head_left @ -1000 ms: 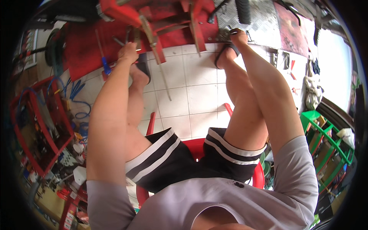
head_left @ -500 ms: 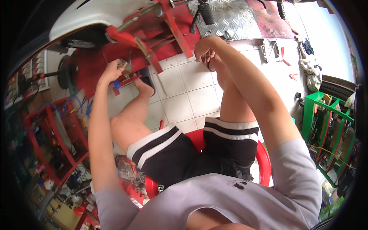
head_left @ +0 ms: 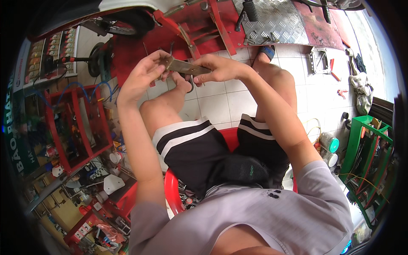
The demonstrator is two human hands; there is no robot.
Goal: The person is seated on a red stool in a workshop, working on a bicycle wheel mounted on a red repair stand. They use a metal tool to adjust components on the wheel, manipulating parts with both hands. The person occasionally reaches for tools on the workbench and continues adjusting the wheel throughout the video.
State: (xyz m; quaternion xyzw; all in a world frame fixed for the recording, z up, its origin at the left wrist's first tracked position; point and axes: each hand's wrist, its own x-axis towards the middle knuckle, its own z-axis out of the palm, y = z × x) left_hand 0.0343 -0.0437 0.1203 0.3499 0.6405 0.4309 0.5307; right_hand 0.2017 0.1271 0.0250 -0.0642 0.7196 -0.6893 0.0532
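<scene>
A flat, dull metal bar with small holes (head_left: 185, 66) is held up in front of me, above the floor between my legs. At its left end my left hand (head_left: 146, 75) has its fingers closed round it, thumb toward me. The other end sits between the thumb and fingers of my right hand (head_left: 221, 68). Behind the bar stands a red metal frame (head_left: 222, 30) on a red platform (head_left: 163, 40). Parts of the fingers behind the bar are hidden.
Part of a motorcycle wheel (head_left: 127, 25) shows beyond the platform. A red metal shelf (head_left: 80, 127) with a blue hose stands left, near scattered tools and parts. On the right are a green rack (head_left: 365, 165), jars (head_left: 329, 142) and red-handled pliers (head_left: 341, 93). I sit on a red stool (head_left: 173, 193).
My left hand has come up and toward me from beside the platform with the metal piece. My right hand has left my right leg and taken hold of the bar's other end.
</scene>
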